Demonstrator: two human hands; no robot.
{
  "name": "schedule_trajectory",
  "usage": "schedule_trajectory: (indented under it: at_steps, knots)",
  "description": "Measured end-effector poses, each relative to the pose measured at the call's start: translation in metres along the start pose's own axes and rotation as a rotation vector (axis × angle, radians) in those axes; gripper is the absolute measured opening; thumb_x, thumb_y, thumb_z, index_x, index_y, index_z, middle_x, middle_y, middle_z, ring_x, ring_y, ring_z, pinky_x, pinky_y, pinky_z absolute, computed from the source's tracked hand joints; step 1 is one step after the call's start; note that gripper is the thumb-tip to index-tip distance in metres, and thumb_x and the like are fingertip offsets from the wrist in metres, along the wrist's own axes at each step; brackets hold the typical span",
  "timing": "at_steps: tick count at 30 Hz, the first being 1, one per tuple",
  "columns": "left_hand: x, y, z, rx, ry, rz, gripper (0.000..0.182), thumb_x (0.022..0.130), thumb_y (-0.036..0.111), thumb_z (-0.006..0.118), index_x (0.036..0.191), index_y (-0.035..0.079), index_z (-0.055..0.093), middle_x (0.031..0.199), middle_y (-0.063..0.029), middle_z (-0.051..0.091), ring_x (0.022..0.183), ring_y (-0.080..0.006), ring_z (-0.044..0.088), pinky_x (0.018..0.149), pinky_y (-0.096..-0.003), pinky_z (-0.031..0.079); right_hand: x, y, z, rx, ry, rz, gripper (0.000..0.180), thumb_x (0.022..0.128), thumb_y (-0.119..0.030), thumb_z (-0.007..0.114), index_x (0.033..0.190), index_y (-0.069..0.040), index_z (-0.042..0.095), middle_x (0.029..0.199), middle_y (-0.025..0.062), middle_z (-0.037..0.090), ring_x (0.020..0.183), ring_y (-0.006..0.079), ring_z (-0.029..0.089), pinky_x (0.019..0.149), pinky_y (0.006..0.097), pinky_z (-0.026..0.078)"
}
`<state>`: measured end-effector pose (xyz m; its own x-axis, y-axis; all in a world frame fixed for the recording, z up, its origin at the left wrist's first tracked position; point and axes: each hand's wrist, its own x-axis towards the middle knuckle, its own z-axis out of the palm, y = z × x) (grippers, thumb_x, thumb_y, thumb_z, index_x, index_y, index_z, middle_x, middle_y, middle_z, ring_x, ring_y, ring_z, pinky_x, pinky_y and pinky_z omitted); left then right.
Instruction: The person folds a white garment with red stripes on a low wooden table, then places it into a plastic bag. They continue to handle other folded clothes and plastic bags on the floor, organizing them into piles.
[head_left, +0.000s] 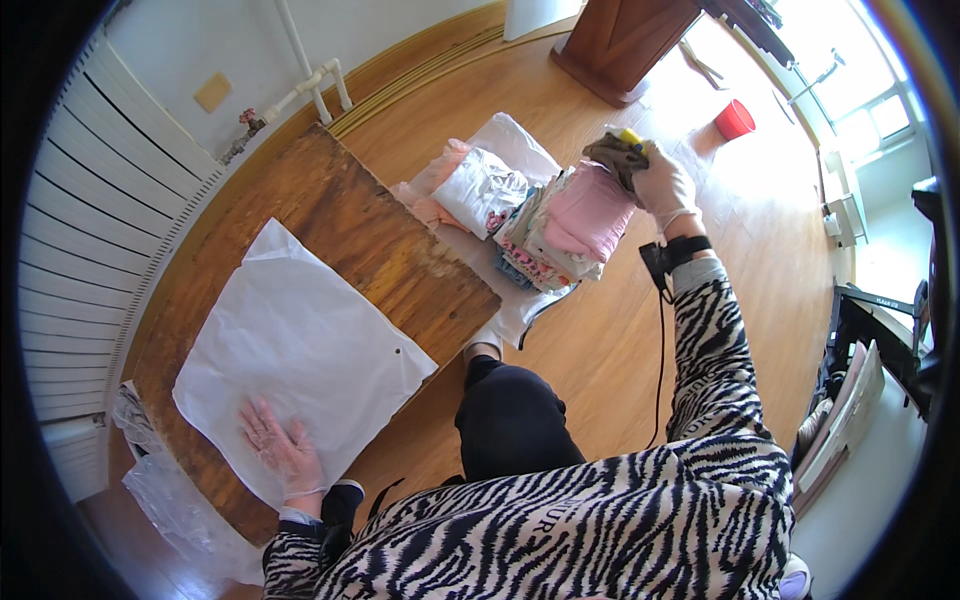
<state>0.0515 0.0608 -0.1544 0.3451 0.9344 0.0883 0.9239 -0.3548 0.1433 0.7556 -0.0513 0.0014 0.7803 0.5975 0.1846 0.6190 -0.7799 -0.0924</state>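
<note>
My left hand (281, 450), in a thin clear glove, rests flat with fingers spread on a white plastic bag or sheet (300, 345). That sheet lies smoothed out on a worn wooden tabletop (390, 247), with one far corner creased. My gloved right hand (664, 184) is stretched out to the far right. It grips a dark brown-green bundled garment (616, 159) with a yellow patch, at the far side of a stack of folded clothes (559, 229). A pink folded piece (592, 210) tops this stack. Whether the bundle touches the stack, I cannot tell.
Beside the stack, white and peach clothes in clear plastic (480, 187) lie on white sheeting (525, 307). A radiator (105, 247) and pipes (300, 94) border the table's left. Farther off stand a red bucket (735, 120) and a wooden cabinet (622, 45). Clear plastic (169, 495) lies lower left.
</note>
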Motion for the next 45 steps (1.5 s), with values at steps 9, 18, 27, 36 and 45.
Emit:
schedule_trajectory:
  at_steps: [9, 18, 27, 36, 45]
  knots:
    - [0.0, 0.005, -0.004, -0.01, -0.023, -0.021, 0.073, 0.107, 0.029, 0.053, 0.171, 0.007, 0.025, 0.176, -0.0272, 0.023, 0.163, -0.0487, 0.017, 0.132, -0.0612, 0.01, 0.06, -0.027, -0.047, 0.955, -0.139, -0.14, 0.04, 0.095, -0.011, 0.071, 0.131, 0.006, 0.066, 0.111, 0.0111, 0.076, 0.1, 0.0186, 0.073, 0.091, 0.0333, 0.058]
    - [0.0, 0.01, -0.027, 0.01, -0.016, -0.017, 0.076, 0.109, 0.044, 0.049, 0.171, 0.007, 0.025, 0.176, -0.0277, 0.022, 0.162, -0.0502, 0.019, 0.131, -0.0629, 0.013, 0.048, -0.093, 0.057, 1.295, -0.604, -0.067, 0.036, 0.093, -0.009, 0.071, 0.127, 0.003, 0.071, 0.111, 0.008, 0.077, 0.099, 0.0194, 0.072, 0.093, 0.0327, 0.057]
    - [0.003, 0.029, -0.057, -0.053, -0.112, -0.082, 0.077, 0.109, 0.043, 0.05, 0.171, 0.004, 0.024, 0.175, -0.0297, 0.021, 0.163, -0.05, 0.015, 0.131, -0.0612, 0.008, 0.05, -0.165, 0.1, 0.422, -0.18, -0.014, 0.041, 0.093, -0.014, 0.062, 0.133, -0.006, 0.066, 0.113, 0.0265, 0.076, 0.106, 0.0444, 0.074, 0.09, 0.0483, 0.057]
    - [0.002, 0.024, -0.053, -0.067, -0.12, -0.058, 0.077, 0.11, 0.046, 0.045, 0.171, 0.003, 0.024, 0.176, -0.0299, 0.019, 0.162, -0.0529, 0.013, 0.13, -0.064, 0.005, 0.005, -0.183, 0.218, 0.203, -0.001, -0.198, 0.027, 0.092, -0.012, 0.066, 0.117, -0.013, 0.074, 0.114, 0.0196, 0.076, 0.107, 0.0381, 0.074, 0.091, 0.0477, 0.059]
    - [0.004, 0.025, -0.063, -0.053, -0.208, -0.066, 0.082, 0.105, 0.041, 0.051, 0.17, -0.002, 0.023, 0.175, -0.0302, 0.02, 0.163, -0.0525, 0.011, 0.131, -0.0624, 0.004, 0.06, -0.187, 0.176, 0.166, -0.296, 0.036, 0.033, 0.098, -0.014, 0.063, 0.131, -0.014, 0.067, 0.123, 0.0198, 0.076, 0.117, 0.0403, 0.072, 0.101, 0.0485, 0.056]
